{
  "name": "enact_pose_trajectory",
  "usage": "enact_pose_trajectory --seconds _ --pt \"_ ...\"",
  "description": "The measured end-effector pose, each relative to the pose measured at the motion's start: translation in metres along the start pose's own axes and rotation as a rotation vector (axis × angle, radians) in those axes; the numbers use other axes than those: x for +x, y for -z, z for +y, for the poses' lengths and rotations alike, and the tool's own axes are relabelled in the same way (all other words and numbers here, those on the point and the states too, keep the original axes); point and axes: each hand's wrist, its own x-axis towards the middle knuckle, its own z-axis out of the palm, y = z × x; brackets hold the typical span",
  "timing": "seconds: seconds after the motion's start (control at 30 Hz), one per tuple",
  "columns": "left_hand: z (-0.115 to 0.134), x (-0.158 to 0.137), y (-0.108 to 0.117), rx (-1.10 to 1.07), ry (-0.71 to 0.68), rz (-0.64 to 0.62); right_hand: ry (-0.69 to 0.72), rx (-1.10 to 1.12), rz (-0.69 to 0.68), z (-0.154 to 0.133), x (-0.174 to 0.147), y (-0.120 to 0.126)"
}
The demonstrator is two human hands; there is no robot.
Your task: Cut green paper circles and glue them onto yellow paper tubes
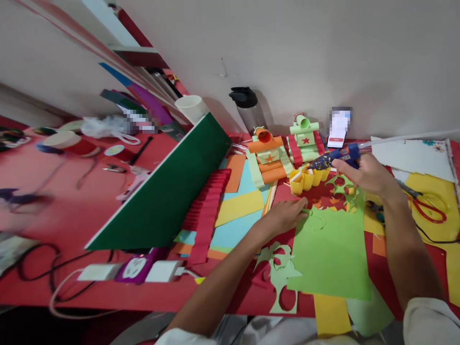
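Gripping the glue gun (336, 157) is your right hand (370, 176). Your left hand (286, 215) lies beside green paper (331, 254), its grip unclear.

on red flat tabletop (143, 298), l. to r.: green rectangular board (165, 196), orange-and-green rolled-paper figure (271, 160), green-and-red rolled-paper figure (305, 140), red-handled metal scissors (417, 202) on yellow paper (436, 187). clear plastic bottle (249, 111) bhnd 1st fig., black rectangular phone (338, 129) r. of 2nd; yellow curved paper loops (308, 182) btwn figs. & bright-green rectangular paper sheet (330, 256).
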Motion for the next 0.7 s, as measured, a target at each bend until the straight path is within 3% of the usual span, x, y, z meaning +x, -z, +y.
enact_pose_trajectory --seconds 0.1,0.27,0.43,0.57,0.7 --pt "0.0 0.0 0.001 0.004 -0.013 0.01 -0.032 -0.002 -0.097 -0.001 0.001 -0.002" --pt "0.004 -0.001 0.007 0.018 -0.04 0.02 -0.001 -0.028 -0.014 0.001 0.001 -0.004" --pt "0.005 -0.001 0.008 -0.005 -0.079 0.019 -0.058 0.012 -0.119 0.002 0.001 -0.004" --pt "0.003 -0.01 0.02 -0.156 -0.229 0.019 -0.023 0.043 -0.057 0.007 0.005 -0.007" --pt "0.005 -0.035 0.056 -0.42 -0.421 -0.083 -0.036 -0.002 -0.08 0.009 0.006 -0.005"
